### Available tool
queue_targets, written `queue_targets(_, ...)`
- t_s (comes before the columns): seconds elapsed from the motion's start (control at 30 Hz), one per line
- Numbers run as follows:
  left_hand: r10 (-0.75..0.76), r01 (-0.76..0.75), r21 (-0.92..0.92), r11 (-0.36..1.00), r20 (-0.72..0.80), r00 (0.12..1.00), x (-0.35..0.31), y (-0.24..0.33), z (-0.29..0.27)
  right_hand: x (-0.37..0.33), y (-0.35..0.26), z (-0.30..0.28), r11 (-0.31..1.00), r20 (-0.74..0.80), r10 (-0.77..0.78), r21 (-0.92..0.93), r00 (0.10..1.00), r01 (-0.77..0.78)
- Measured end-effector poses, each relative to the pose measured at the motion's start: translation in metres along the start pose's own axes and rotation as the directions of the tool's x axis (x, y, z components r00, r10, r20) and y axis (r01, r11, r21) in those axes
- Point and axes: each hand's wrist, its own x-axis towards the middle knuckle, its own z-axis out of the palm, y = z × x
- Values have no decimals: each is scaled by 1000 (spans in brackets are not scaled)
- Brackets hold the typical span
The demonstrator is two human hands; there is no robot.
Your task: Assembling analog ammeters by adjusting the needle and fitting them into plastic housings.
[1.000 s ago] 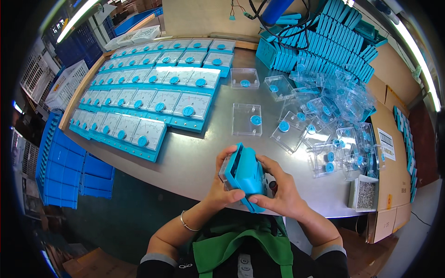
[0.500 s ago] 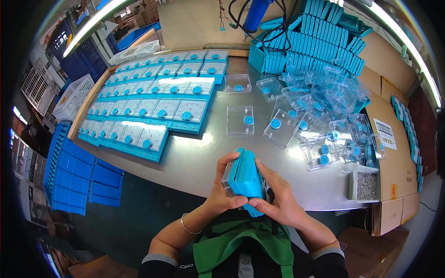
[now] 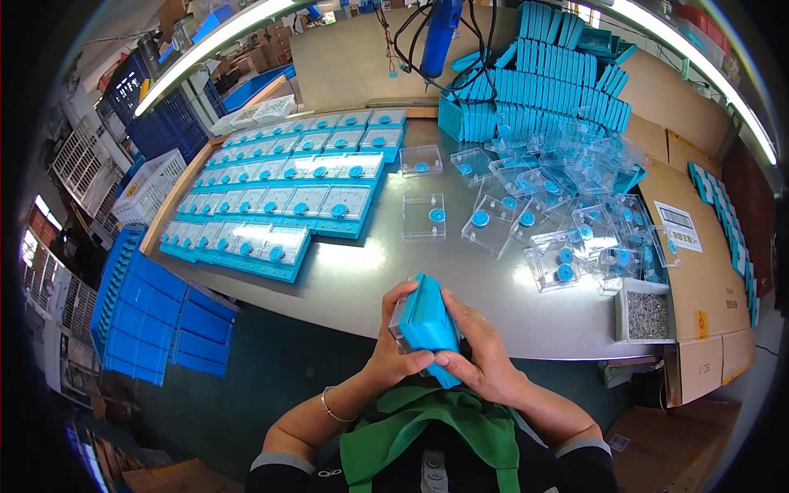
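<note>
Between my two hands, in front of my body, is a turquoise plastic meter case (image 3: 429, 319) with a clear front cover. It is tilted on its side, and the cover faces left. My left hand (image 3: 396, 337) wraps round the clear side, fingers on the far end and thumb on the near edge. From the other side my right hand (image 3: 483, 349) grips the turquoise back, its thumb close to the left thumb. The palms and part of the case's underside are hidden.
Rows of turquoise meters (image 3: 271, 205) lie at the table's left. Loose clear covers with blue knobs (image 3: 575, 189) heap up at right, below stacked turquoise cases (image 3: 546, 78). A tray of small metal parts (image 3: 646, 315) stands at the right edge. A blue power tool (image 3: 442, 37) hangs above.
My view has shifted slightly, so the table and its contents appear displaced. The meter case stays in both hands, turned a little more upright.
</note>
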Motion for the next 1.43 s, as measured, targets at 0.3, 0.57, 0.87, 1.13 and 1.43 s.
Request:
queue_targets(0.3, 15, -14, 16, 1000, -102, 995, -15, 22, -5, 1, -4, 7, 997, 96, -8, 78, 995, 0)
queue_targets(0.57, 103, -86, 90, 992, -212, 972, -50, 32, -27, 21, -16, 45, 985, 209, -99, 157, 973, 67)
queue_targets(0.87, 265, -71, 533, 843, -297, 917, -89, 64, -80, 66, -25, 104, 959, 340, -115, 282, 933, 15)
queue_targets(1.13, 253, 46, 987, 156, -84, 964, -57, 53, -115, 150, 2, 107, 775, 645, 438, 81, 626, -626)
queue_targets(1.43, -2, -80, 987, -138, 80, 997, 2, 39, -170, 252, 102, 69, 974, 350, 194, -176, 916, -140)
